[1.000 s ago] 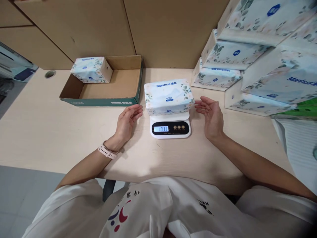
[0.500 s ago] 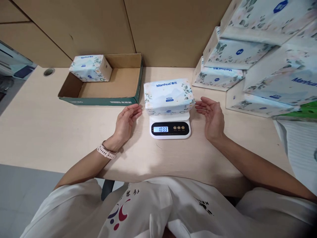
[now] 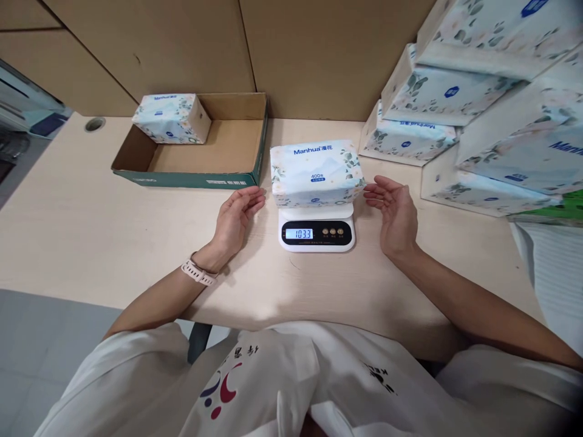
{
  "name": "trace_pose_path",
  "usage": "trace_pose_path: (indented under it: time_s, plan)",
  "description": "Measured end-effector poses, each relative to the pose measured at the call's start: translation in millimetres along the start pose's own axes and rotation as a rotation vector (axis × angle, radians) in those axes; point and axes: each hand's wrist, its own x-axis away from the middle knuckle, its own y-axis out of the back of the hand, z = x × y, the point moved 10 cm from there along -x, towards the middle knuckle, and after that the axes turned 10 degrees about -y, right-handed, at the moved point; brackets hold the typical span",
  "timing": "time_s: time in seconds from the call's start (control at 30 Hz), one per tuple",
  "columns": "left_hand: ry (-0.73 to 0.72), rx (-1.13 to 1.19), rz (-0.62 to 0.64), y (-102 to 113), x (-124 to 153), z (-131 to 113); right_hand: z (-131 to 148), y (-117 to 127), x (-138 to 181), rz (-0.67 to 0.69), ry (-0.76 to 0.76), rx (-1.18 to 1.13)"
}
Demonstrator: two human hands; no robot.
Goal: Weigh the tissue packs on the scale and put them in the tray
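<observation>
Half-curled and empty, your left hand (image 3: 237, 218) and right hand (image 3: 396, 215) flanked the white floral plastic-wrapped tissue block (image 3: 317, 173), which seemed light, squashy, best cupped at both ends.

Tabletop (image 3: 68, 230) bright, fairly evenly lit; light seems to fall from above, source out of frame. Broad soft shadow pools at 6 o'clock along near edge; smaller one beside left hand (image 3: 234, 218). Scale display (image 3: 299, 233) glows bluish white, digits legible. Tissue pack (image 3: 317, 173) on scale in clear focus. Brown partition (image 3: 319, 54) dimmer at 12 o'clock. Wide-angle stretch enlarges stacked packs (image 3: 455, 97) at 2 o'clock. Clutter (image 3: 13, 145) soft, indistinct toward 9 o'clock. Corner near 4 o'clock darkens to black.
</observation>
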Motion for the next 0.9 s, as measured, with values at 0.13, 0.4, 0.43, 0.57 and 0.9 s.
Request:
trace_pose_path:
  time_s: [0.13,0.4,0.43,0.57,0.9]
  plan:
    - [0.012,0.007,-0.003,-0.7,1.0,-1.1,-2.5,-0.1,-0.8,0.013,0.010,0.014]
    - [0.021,0.010,-0.006,-1.6,2.2,-2.0,1.4,1.0,1.5,-0.003,-0.001,0.044]
    - [0.022,0.008,-0.005,-1.7,2.3,-2.1,1.6,1.1,1.5,-0.006,-0.002,0.040]
    - [0.027,-0.001,0.009,-1.8,2.7,-2.3,1.6,0.7,1.9,-0.010,-0.015,0.024]
    - [0.000,-0.015,0.030,-2.9,2.9,-3.1,1.8,-0.4,2.0,0.005,0.006,0.045]
